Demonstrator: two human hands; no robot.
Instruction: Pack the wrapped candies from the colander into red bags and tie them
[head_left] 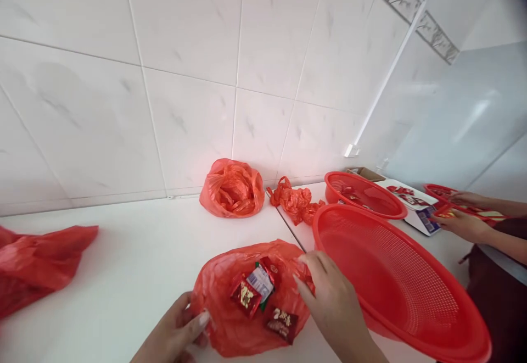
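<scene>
A red plastic bag (230,261) lies spread open on the white table in front of me. Inside it are several small wrapped snack packets (248,295), mostly red, one with a white label side showing. My left hand (177,327) grips the bag's left rim between thumb and fingers. At the right rim, my right hand (329,297) holds the plastic with its thumb and fingers, close to the large red basket (370,264). That basket has perforated walls.
Behind the bag sits a rolled-open red bag (233,190), with knotted red bags (294,201) beside it. Another red bag (41,264) lies left. A red basin (364,193) and a scale (424,217) stand right, near a co-worker's hands (465,225) holding a packet.
</scene>
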